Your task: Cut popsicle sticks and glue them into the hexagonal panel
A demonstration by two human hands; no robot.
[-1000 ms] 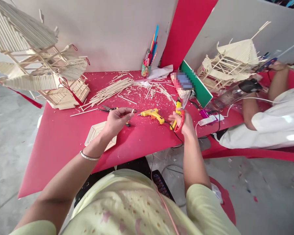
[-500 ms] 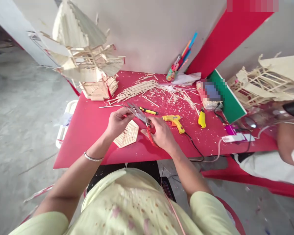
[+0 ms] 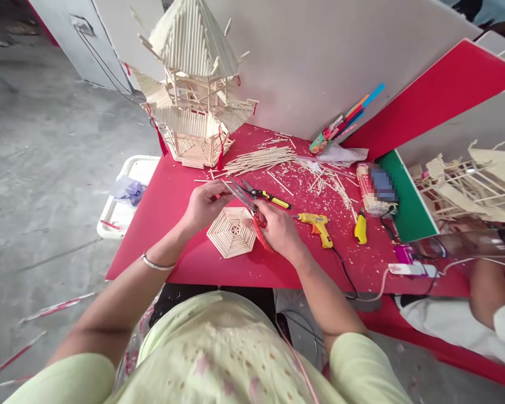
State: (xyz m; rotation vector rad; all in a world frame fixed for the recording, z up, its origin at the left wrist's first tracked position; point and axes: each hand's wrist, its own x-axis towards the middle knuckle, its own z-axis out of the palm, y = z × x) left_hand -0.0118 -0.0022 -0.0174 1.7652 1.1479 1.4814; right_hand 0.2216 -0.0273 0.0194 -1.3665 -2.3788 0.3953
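Note:
My right hand [image 3: 280, 229] is closed around red-handled scissors [image 3: 243, 196], their metal blades pointing up and left. Beside the blade tips, my left hand [image 3: 207, 206] pinches what looks like a thin wooden stick [image 3: 226, 183], mostly hidden by the fingers. Between and below my hands, a hexagonal panel of concentric sticks [image 3: 231, 234] lies flat on the red table [image 3: 151, 219]. A yellow-and-black hand tool [image 3: 278, 200] rests just beyond the scissors. Right of my right hand lies a yellow glue gun [image 3: 317, 223] with a black cord.
A stick-built pagoda [image 3: 197, 106] stands at the back left. Loose sticks [image 3: 261, 160] and scraps lie at the back, near a pen cup [image 3: 320, 143]. A yellow cutter [image 3: 361, 229], power strip [image 3: 408, 270] and green board [image 3: 416, 202] are rightward, beside another person's arm [image 3: 490, 289].
The view has shifted left, so the table things appear farther right. More of the hexagonal panel shows. Both hands keep their holds close together.

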